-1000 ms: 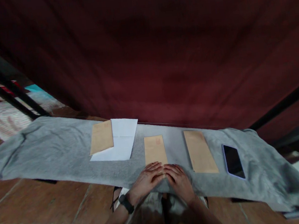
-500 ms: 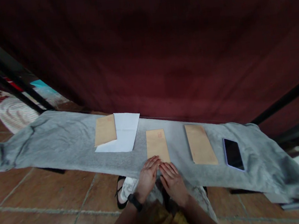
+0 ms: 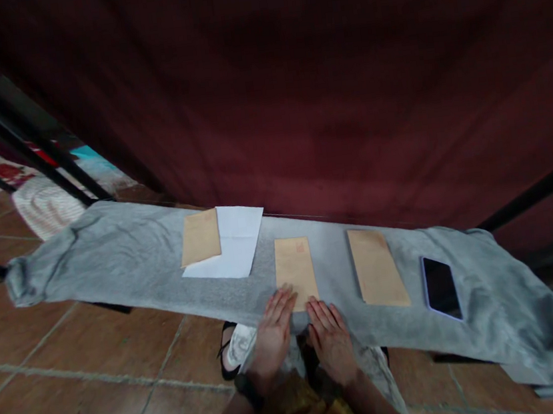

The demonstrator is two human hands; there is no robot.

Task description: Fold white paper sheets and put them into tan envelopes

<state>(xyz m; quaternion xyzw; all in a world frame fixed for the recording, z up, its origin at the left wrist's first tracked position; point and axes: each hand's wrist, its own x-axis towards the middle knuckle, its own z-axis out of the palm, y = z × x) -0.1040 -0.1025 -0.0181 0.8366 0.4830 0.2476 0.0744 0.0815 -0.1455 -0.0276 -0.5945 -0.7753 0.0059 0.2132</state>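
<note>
Through the head camera, the only view I have, I see the person's two bare hands at the near edge of a grey cloth spread over a long, narrow surface. The middle brown envelope lies flat in front of them, a small reddish print near its far right corner. The left hand rests its extended fingers on the envelope's near left corner, pressing rather than gripping. The right hand lies flat too, its fingertips at the near right corner, closed on nothing that I can make out; a narrow gap separates the two hands. To the left I find a shorter brown envelope overlapping a white sheet. To the right are a longer brown envelope and, beyond it, a dark-screened phone.
</note>
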